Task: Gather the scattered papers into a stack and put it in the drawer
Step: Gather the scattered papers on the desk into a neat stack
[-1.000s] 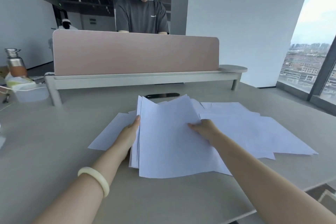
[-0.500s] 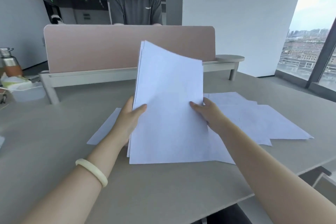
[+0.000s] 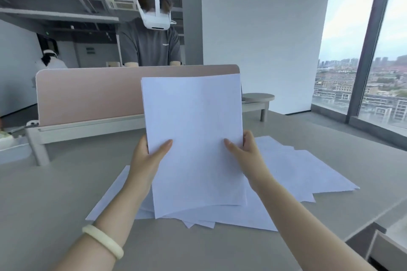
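paper stack (image 3: 193, 130) upright, long axis vertical

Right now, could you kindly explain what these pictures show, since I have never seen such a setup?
There is no machine here: the grips are a person's bare hands, filmed by one wide-angle camera worn on that person's head, looking forward and down. The left grip and the right grip hold a stack of papers upright by its side edges, thumbs in front. More loose sheets lie fanned out on the grey desk. Beyond a pink divider is another person wearing a headset.
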Tool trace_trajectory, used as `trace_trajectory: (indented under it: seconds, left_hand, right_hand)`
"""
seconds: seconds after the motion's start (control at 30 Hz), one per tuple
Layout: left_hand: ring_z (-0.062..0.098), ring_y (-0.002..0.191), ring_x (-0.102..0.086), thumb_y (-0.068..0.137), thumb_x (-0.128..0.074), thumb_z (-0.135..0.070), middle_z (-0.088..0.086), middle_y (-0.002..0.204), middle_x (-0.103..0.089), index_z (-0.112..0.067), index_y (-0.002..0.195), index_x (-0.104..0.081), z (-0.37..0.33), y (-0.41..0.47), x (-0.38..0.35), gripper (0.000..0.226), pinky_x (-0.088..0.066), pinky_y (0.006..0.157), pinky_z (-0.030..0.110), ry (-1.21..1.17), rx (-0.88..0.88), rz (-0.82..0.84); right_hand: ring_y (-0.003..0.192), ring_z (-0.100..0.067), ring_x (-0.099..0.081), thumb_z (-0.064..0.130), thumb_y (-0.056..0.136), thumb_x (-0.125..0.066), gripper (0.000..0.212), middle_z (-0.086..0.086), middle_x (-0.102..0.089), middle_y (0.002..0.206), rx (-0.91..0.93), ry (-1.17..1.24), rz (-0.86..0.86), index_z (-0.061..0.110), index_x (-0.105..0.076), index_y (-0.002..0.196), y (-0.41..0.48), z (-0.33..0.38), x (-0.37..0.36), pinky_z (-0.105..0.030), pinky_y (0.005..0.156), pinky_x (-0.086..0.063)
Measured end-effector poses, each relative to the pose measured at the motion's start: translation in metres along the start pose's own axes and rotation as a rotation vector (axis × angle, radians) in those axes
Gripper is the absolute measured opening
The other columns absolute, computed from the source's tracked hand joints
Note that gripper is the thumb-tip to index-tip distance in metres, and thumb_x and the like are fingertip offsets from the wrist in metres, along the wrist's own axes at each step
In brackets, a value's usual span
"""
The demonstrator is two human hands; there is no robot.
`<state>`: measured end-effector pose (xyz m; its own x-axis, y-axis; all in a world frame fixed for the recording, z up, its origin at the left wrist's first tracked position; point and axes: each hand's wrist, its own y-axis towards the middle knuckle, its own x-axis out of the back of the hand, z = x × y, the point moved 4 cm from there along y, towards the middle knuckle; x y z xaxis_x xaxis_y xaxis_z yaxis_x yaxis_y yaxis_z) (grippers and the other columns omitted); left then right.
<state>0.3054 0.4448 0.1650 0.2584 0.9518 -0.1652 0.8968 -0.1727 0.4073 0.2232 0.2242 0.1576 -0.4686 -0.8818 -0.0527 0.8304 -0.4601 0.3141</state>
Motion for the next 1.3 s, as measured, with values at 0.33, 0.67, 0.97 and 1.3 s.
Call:
trace_trajectory:
  seconds: [0.33,0.67,0.97,1.3]
  left_hand:
    - [0.013,0.099,-0.069,0.078,-0.074,-0.025,-0.007,0.109,-0.072,-0.022,0.116,-0.061,0.0,-0.001,0.0,0.04,-0.052,0.08,0.031,-0.017,0.024,-0.006]
    - [0.013,0.096,-0.07,0.069,-0.078,-0.036,-0.004,0.108,-0.073,-0.023,0.108,-0.067,0.026,-0.003,0.008,0.042,-0.052,0.087,0.034,0.169,0.274,0.18]
    - [0.012,0.078,-0.068,0.084,-0.068,-0.011,-0.003,0.093,-0.073,-0.016,0.108,-0.064,0.044,-0.013,0.042,0.025,-0.046,0.068,0.027,0.311,0.487,0.166]
    - [0.02,0.071,-0.07,0.087,-0.063,-0.018,-0.004,0.069,-0.075,-0.019,0.097,-0.066,0.064,-0.018,0.061,0.01,-0.046,0.062,0.03,0.361,0.675,0.156]
  right_hand:
    - [0.108,-0.013,-0.061,0.011,0.092,-0.058,0.048,0.002,-0.057,0.122,0.189,-0.004,0.006,0.024,-0.034,0.132,0.016,0.059,-0.005,-0.028,0.086,-0.053]
    - [0.1,-0.017,-0.068,0.019,0.094,-0.058,0.017,0.002,-0.07,0.109,-0.106,-0.018,0.086,0.02,-0.06,0.111,-0.012,-0.027,-0.002,-0.027,0.081,-0.055]
    - [0.091,-0.019,-0.057,0.027,0.091,-0.061,0.044,-0.005,-0.059,0.111,-0.296,-0.345,0.081,0.008,-0.048,0.128,0.009,-0.056,0.035,-0.03,0.081,-0.049]
    - [0.14,-0.019,-0.019,0.054,0.069,-0.076,0.102,0.007,-0.032,0.15,-0.292,-1.084,0.45,0.027,-0.019,0.149,0.041,-0.08,0.06,-0.039,0.107,-0.034]
